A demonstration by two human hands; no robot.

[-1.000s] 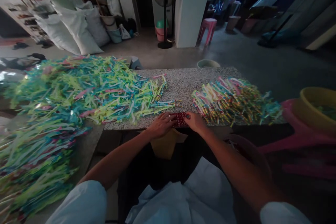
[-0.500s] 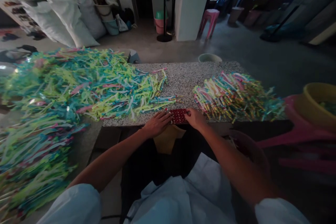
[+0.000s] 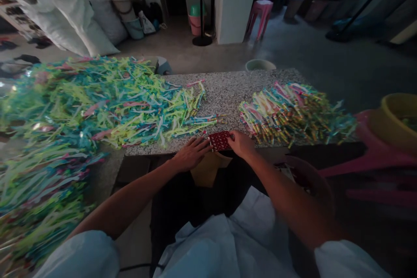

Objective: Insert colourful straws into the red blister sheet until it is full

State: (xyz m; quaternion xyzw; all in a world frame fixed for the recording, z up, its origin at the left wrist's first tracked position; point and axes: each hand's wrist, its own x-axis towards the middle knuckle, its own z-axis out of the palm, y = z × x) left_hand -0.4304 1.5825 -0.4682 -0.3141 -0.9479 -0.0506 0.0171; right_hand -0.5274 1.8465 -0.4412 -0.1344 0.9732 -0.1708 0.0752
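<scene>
A small dark red rectangular piece with rows of pale marks (image 3: 219, 141) lies at the front edge of the speckled stone tabletop (image 3: 224, 95); I cannot tell what kind of thing it is. My left hand (image 3: 192, 153) rests palm down, fingers stretched out, with its fingertips at the piece's left end. Thumb and fingers of my right hand (image 3: 243, 144) pinch the right end. Just beyond the piece lie a few thin sticks with pale and blue strips (image 3: 208, 119). Below the table edge, between my legs, shows a yellowish-brown patch (image 3: 204, 171).
A large heap of green, blue and pink strips (image 3: 114, 100) covers the left side. Bundled strips with golden ends (image 3: 289, 115) lie at the right. A yellow tub (image 3: 395, 117) sits on a pink stool (image 3: 371, 139). White sacks (image 3: 68, 17) stand behind.
The fingers of my left hand have shifted slightly left, and more of the red piece's left end shows. My right hand keeps its pinch. The view has tilted a little.
</scene>
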